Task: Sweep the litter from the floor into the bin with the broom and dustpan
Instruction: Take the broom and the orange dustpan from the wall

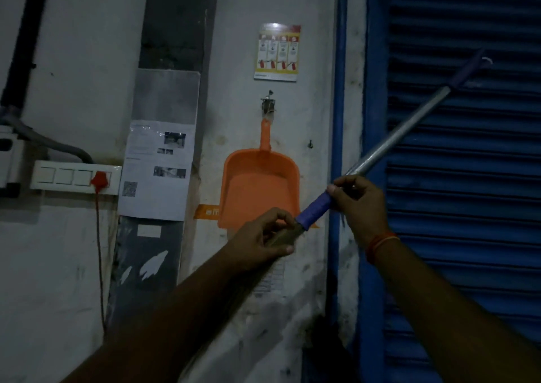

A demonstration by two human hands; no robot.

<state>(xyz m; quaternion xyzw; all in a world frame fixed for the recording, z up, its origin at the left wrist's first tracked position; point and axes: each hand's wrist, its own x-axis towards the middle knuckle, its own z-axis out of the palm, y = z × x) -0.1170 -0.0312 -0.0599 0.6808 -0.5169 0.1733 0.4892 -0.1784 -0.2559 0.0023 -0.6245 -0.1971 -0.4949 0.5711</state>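
Head view: left hand and right hand both grip broom; orange dustpan hangs on wall.

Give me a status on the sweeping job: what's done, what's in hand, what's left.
Done: the broom is off its storage spot and in hand. In hand: the left hand grips near the bristle end, the right hand grips by the purple collar, and the handle angles up across the blue shutter. Left: the orange dustpan hangs on the wall hook, untouched. No litter, floor or bin is in view.
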